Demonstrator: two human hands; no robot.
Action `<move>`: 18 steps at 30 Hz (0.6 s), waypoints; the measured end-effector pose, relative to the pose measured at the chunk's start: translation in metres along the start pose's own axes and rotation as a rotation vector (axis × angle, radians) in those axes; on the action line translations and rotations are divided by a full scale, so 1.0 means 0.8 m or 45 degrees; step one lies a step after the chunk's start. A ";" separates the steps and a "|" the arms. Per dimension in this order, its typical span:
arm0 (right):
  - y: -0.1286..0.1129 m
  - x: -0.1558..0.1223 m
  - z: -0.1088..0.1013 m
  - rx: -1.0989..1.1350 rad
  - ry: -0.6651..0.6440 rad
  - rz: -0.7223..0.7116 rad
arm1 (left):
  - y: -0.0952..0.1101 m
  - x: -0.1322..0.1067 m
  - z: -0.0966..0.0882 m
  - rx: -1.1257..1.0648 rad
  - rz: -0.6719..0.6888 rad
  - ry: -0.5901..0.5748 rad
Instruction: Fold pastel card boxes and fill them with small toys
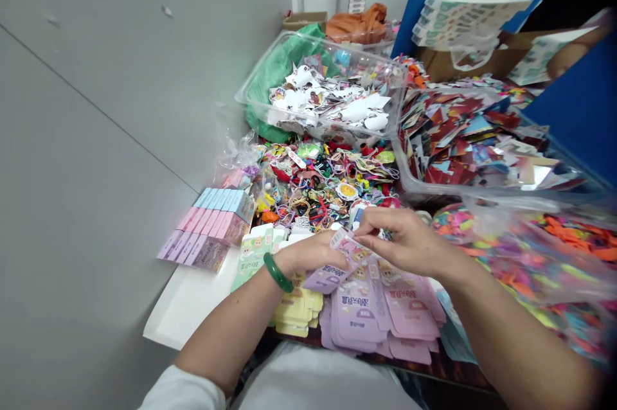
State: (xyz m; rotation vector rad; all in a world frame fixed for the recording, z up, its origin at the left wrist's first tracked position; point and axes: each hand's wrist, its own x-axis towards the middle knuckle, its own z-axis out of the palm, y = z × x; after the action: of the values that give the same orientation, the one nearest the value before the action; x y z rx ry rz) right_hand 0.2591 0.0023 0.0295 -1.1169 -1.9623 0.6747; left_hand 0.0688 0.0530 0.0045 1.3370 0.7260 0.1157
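My left hand, with a green bangle on its wrist, grips a small lilac printed cardboard box blank from below. My right hand pinches the top flap of the same blank. Both hands hover just above a fanned pile of flat lilac and pink box blanks near the table's front edge. Yellow blanks and green blanks lie to the left of that pile. Right behind my hands spreads a heap of colourful hair ties and small trinkets.
A row of folded pink and blue boxes stands at left on a white sheet. Clear bins hold white stickers and red-blue cards. A bag of bright pieces lies at right. A grey wall borders the left.
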 end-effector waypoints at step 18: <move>0.002 -0.032 0.039 0.030 0.369 -0.133 | 0.005 0.005 0.010 -0.330 0.049 0.029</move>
State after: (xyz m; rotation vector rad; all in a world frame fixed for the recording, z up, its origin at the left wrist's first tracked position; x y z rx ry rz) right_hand 0.2424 -0.0218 0.0014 -1.0271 -1.7464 0.4516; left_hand 0.0779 0.0495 0.0071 1.1035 0.6795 0.2479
